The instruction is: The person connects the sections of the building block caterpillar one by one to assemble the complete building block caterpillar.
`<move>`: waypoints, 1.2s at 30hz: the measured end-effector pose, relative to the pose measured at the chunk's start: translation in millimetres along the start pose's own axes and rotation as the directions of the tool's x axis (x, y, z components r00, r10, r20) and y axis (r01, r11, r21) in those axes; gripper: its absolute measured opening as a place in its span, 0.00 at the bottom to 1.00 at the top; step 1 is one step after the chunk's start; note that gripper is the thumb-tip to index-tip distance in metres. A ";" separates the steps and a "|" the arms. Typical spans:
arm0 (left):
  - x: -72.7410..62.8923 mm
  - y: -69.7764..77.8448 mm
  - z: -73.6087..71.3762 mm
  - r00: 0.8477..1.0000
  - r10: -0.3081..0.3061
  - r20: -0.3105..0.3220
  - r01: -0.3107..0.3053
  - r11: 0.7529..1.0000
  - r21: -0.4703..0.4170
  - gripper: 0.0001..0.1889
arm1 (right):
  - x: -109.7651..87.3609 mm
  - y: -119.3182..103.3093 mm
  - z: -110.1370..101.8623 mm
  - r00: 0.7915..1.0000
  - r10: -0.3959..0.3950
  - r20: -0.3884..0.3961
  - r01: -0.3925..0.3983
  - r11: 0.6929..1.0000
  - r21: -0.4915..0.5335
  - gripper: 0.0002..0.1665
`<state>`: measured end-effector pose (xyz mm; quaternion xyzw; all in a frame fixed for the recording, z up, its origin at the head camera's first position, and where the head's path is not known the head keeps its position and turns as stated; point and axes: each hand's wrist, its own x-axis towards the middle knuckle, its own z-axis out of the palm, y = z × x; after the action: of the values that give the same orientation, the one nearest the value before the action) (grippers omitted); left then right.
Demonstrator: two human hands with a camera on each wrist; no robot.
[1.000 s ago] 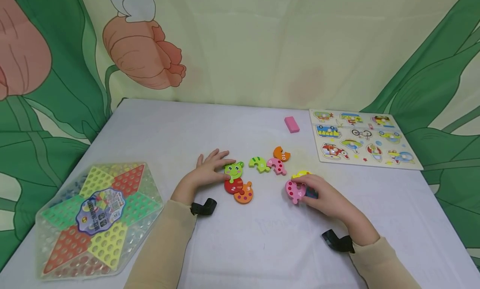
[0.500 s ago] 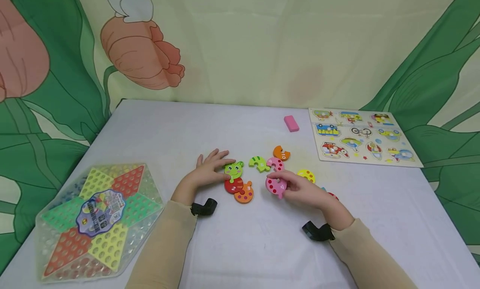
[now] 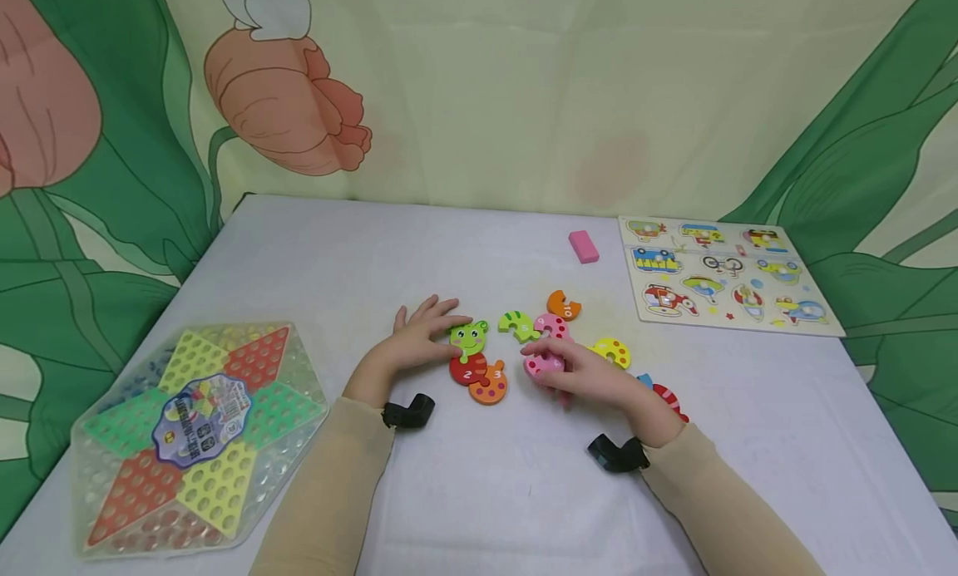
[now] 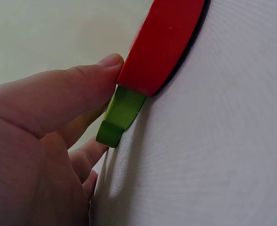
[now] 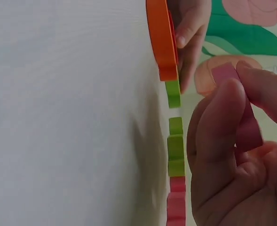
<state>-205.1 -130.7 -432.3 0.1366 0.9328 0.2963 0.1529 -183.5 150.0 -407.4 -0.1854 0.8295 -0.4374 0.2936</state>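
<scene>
PLACE: play area | SIGNS: cartoon-flower backdrop [image 3: 479,102]; cloth-covered table [image 3: 464,501]; picture puzzle [image 3: 692,265]; game board [image 3: 200,420]

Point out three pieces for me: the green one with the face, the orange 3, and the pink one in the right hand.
Green face piece [image 3: 468,338]: head view, on the face.
Orange 3 [image 3: 488,389]: head view, on its body below the number.
Held pink piece [image 3: 543,365]: head view, on its uncovered spotted surface.

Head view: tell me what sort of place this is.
Probably an indoor play area set up at a table, though the room itself can't be pinned down. The numbered puzzle pieces, vehicle puzzle board and flower-printed backdrop suggest it.
</scene>
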 end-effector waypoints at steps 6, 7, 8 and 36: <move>0.7 -0.1 0.4 1.000 0.012 0.004 -0.012 1.000 -0.002 0.28 | 12.1 -5.8 3.1 0.997 0.016 -0.069 -0.019 0.999 -0.047 0.38; 0.4 -0.1 0.2 1.000 0.012 0.004 -0.012 1.000 -0.004 0.28 | 13.6 -6.3 3.4 0.998 0.010 -0.066 -0.013 0.999 -0.045 0.37; -0.1 -0.3 0.1 1.000 0.010 0.003 -0.010 1.000 -0.006 0.28 | 14.9 -6.6 3.6 0.998 0.006 -0.063 -0.009 0.999 -0.046 0.36; 0.0 -3.4 1.3 1.000 0.011 0.001 -0.011 1.000 -0.005 0.28 | 26.2 -1.0 11.1 0.988 -0.154 -0.028 0.148 0.978 -0.144 0.26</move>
<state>-205.2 -132.7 -435.3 0.1415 0.9313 0.2992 0.1522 -196.1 127.8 -420.0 -0.2596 0.8475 -0.4023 0.2293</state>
